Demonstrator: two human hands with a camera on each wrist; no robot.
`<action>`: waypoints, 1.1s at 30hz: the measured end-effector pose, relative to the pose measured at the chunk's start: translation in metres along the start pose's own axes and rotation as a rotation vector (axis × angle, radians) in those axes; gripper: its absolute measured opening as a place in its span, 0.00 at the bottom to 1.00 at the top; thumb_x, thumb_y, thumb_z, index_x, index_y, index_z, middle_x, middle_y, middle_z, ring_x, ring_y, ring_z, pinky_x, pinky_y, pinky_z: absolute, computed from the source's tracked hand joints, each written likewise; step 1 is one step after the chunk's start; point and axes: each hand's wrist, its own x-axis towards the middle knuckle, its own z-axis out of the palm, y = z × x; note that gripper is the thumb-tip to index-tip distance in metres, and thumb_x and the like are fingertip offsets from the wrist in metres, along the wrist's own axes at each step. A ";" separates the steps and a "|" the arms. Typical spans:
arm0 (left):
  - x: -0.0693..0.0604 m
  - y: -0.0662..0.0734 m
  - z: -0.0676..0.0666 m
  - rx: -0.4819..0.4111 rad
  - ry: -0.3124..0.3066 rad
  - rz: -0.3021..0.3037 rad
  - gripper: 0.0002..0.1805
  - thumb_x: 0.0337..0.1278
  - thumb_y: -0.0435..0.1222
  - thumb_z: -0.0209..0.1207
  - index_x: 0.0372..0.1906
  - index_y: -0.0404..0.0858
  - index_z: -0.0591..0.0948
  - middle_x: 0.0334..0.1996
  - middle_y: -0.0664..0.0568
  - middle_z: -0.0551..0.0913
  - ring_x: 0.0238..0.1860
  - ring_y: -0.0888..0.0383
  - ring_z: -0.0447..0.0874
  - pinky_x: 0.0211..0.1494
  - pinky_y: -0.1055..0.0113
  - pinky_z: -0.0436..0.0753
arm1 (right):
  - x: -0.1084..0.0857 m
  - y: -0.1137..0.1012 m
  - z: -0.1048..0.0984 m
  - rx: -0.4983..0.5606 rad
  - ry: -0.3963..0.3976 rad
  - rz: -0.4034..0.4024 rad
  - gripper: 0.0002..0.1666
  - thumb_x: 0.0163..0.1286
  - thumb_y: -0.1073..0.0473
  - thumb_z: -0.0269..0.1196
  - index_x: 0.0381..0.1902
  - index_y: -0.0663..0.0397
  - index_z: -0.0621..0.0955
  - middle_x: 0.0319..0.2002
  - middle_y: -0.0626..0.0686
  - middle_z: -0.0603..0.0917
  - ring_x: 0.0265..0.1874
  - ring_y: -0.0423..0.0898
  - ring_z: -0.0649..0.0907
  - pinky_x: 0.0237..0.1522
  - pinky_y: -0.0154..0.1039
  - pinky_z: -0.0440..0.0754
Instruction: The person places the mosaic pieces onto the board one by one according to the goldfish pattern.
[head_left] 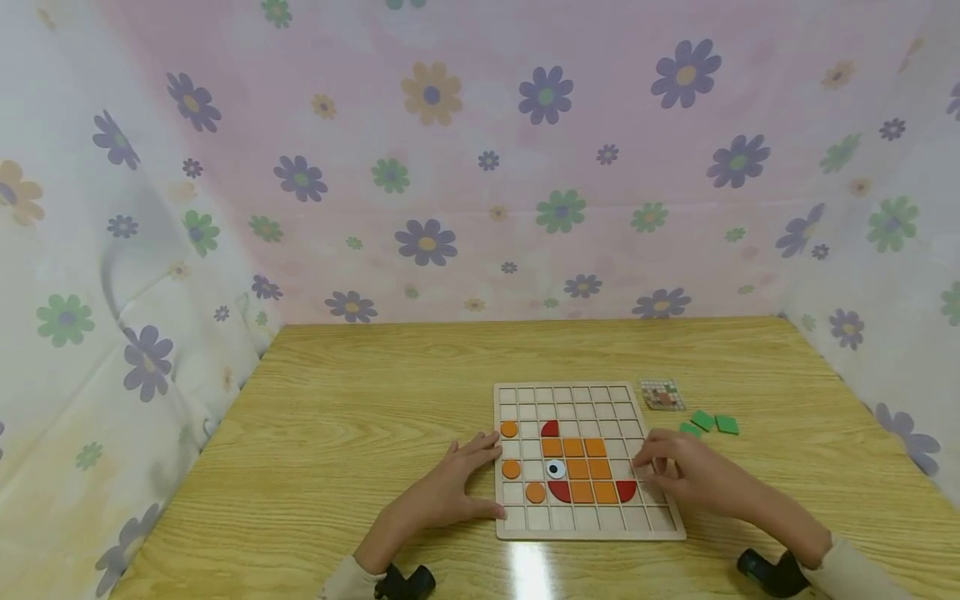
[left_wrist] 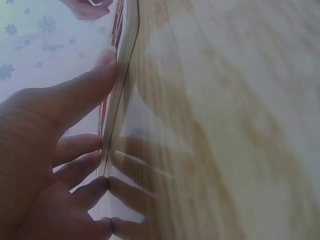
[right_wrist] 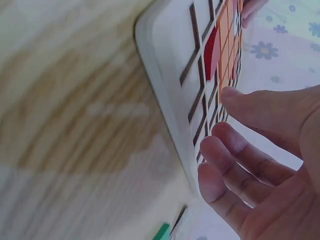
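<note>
A light wooden grid board [head_left: 525, 521] lies on the table. Orange square tiles [head_left: 577, 469] form a block on it, with red quarter-round pieces [head_left: 626, 491] at several corners. A white eye disc [head_left: 555, 469] sits at the block's left side, and orange discs [head_left: 536, 492] lie in cells farther left. My left hand [head_left: 448, 490] touches the board's left edge, thumb and fingers spread apart. Over the board's right side hovers my right hand [head_left: 686, 468], fingers loosely bent. The right wrist view shows its thumb [right_wrist: 265, 111] apart from the visible fingers [right_wrist: 217, 182], with no piece seen between them.
Green square tiles [head_left: 727, 425] lie on the table right of the board, behind my right hand. A small patterned card [head_left: 662, 395] is near the board's far right corner. Flowered cloth [head_left: 480, 192] hangs behind the wood-grained table [head_left: 360, 375] and at its sides.
</note>
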 end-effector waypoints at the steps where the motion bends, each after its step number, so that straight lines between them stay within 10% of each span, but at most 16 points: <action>1: 0.000 0.000 0.000 -0.001 0.001 0.000 0.46 0.47 0.54 0.67 0.69 0.37 0.65 0.73 0.52 0.54 0.73 0.51 0.46 0.73 0.46 0.41 | -0.001 0.002 -0.002 -0.009 0.006 0.003 0.09 0.61 0.67 0.65 0.39 0.52 0.83 0.35 0.45 0.78 0.28 0.31 0.72 0.22 0.30 0.75; 33: -0.001 0.000 0.000 -0.003 0.002 0.007 0.46 0.47 0.54 0.66 0.69 0.38 0.65 0.73 0.52 0.54 0.73 0.51 0.47 0.72 0.46 0.40 | -0.025 0.059 -0.021 -0.233 0.218 0.207 0.14 0.51 0.70 0.71 0.37 0.59 0.82 0.32 0.49 0.76 0.21 0.31 0.66 0.19 0.31 0.68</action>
